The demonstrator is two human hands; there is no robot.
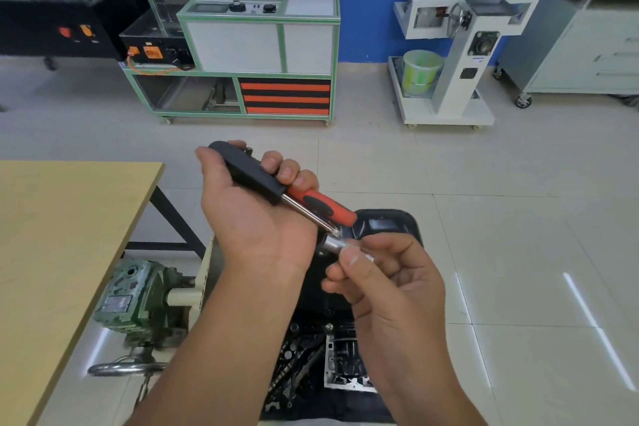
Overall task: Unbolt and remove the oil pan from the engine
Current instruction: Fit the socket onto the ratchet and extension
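Observation:
My left hand (pixel 256 214) grips a black tool handle (pixel 249 174) with a steel shank, together with a second tool that has a red-and-black handle (pixel 323 206). My right hand (pixel 383 273) pinches a silver socket (pixel 337 245) right at the tip of the steel shank. Below both hands lies the black oil pan (pixel 387 226) on the engine (pixel 342 363), largely hidden by my arms. Engine internals show at the lower centre.
A wooden table (pixel 62 235) stands at the left. A green gearbox with a handwheel (pixel 138 301) sits on the engine stand beside the engine. Farther off are a green-framed bench (pixel 242 34), a white stand (pixel 460 55) and a grey cabinet (pixel 587 48) on the tiled floor.

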